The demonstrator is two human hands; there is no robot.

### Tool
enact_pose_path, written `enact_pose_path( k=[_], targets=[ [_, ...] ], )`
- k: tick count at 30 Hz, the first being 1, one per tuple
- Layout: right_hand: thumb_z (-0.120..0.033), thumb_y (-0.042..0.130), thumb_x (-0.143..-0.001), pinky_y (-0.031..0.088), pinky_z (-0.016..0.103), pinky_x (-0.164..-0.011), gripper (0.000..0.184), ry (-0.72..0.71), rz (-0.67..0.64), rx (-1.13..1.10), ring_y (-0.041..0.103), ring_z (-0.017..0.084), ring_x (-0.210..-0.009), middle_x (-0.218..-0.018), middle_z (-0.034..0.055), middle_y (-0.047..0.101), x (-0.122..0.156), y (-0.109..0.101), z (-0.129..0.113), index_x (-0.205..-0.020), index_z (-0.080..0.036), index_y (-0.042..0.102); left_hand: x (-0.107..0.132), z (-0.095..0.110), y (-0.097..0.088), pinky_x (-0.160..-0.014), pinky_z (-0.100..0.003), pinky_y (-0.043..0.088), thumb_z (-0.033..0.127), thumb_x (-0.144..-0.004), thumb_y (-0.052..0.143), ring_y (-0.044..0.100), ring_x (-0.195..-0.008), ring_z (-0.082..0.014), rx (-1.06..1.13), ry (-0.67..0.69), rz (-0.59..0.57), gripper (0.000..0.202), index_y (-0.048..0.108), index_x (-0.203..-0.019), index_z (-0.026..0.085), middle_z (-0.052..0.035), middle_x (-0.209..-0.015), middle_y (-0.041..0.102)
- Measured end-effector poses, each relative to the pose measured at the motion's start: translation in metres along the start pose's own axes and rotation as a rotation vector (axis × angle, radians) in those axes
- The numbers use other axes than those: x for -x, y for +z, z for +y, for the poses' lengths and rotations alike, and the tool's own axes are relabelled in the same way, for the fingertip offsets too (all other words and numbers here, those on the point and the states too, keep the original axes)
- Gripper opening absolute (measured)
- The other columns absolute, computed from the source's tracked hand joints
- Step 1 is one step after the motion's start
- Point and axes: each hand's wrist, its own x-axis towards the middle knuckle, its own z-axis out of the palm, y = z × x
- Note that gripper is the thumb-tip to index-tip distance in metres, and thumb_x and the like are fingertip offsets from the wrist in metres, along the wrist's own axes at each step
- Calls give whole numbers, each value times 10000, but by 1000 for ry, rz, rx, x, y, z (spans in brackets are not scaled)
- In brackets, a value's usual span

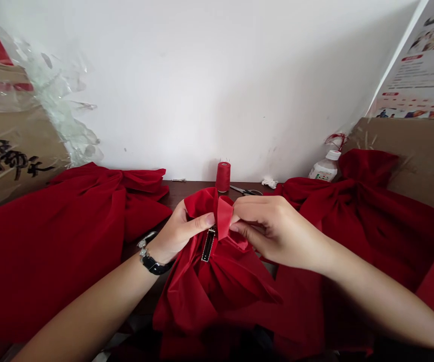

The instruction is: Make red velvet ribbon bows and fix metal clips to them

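Observation:
A red fabric bow [209,286] is gathered in front of me, with a black metal hair clip [208,245] lying against its pinched middle. My left hand [181,229], with a black watch on the wrist, grips the gathered middle with thumb and fingers closed. My right hand [273,226] pinches a narrow red ribbon strip [224,215] that stands up over the middle of the bow, fingers closed on it. Both hands touch the same bow.
Piles of finished red bows lie at the left [59,231] and right [356,211]. A red thread spool [223,177], scissors [244,190] and a plastic bottle [326,168] stand by the white wall. Cardboard boxes [11,146] flank the dark table [181,190].

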Motion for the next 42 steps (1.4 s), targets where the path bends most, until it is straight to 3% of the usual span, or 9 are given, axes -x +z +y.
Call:
enact_pose_path(
  k=[6, 12, 15, 17, 21, 26, 32, 42],
  targets=[
    [-181, 544, -897, 374, 213, -581, 175, -54, -13, -256, 442, 95, -620, -692, 7, 522, -11, 10, 34, -727, -139, 553, -3, 4, 0, -698, -225, 509, 352, -737, 750, 620, -724, -141, -41, 43, 23, 247, 697, -883, 160, -22, -784, 693],
    [-170, 522, -885, 372, 223, -570, 194, -77, 59, -294, 411, 96, -601, -662, -1, 484, -9, 16, 33, -692, -150, 505, -2, 4, -7, -696, -294, 511, 473, -753, 702, 629, -694, -182, -203, 155, 98, 317, 678, -804, 161, -41, -733, 680],
    [-140, 494, -876, 385, 233, -579, 186, -72, 114, -311, 448, 107, -629, -697, 19, 516, -8, 16, 29, -691, -152, 494, -1, 7, -11, -781, -337, 512, 532, -696, 727, 648, -797, -217, -320, 319, -13, 433, 677, -932, 172, -63, -831, 698],
    [-128, 491, -870, 394, 241, -592, 186, -80, 163, -308, 467, 116, -651, -717, 29, 530, -7, 15, 29, -685, -153, 491, -1, 10, -10, -855, -367, 498, 465, -596, 820, 641, -905, -252, -469, 382, -113, 522, 663, -994, 166, -90, -941, 695],
    [-106, 503, -858, 386, 237, -581, 189, -92, 208, -247, 460, 112, -637, -698, 23, 520, -7, 10, 28, -674, -151, 498, 0, 14, -5, -800, -325, 510, 241, -637, 814, 636, -809, -213, -718, 357, -107, 289, 659, -869, 169, -57, -852, 686],
    [-119, 507, -877, 382, 227, -565, 241, -149, 177, -150, 448, 99, -610, -666, 14, 504, -6, 1, 26, -638, -152, 490, 3, 13, -3, -761, -312, 511, 256, -640, 805, 620, -743, -203, -788, 361, -45, 231, 649, -792, 181, -34, -786, 675],
    [-126, 493, -902, 437, 229, -614, 220, -185, 143, -103, 529, 110, -681, -736, 40, 563, -6, -4, 26, -688, -154, 536, 4, 12, -6, -734, -306, 510, 271, -716, 739, 617, -735, -204, -787, 265, -106, 147, 638, -781, 185, -38, -769, 673],
    [-143, 494, -918, 455, 222, -617, 215, -191, 140, -102, 557, 105, -668, -712, 32, 592, -8, -6, 27, -730, -147, 597, 3, 9, -8, -898, -354, 501, 294, -820, 638, 644, -998, -249, -531, 106, -218, 395, 547, -1189, 183, -93, -1000, 695]
  ],
)
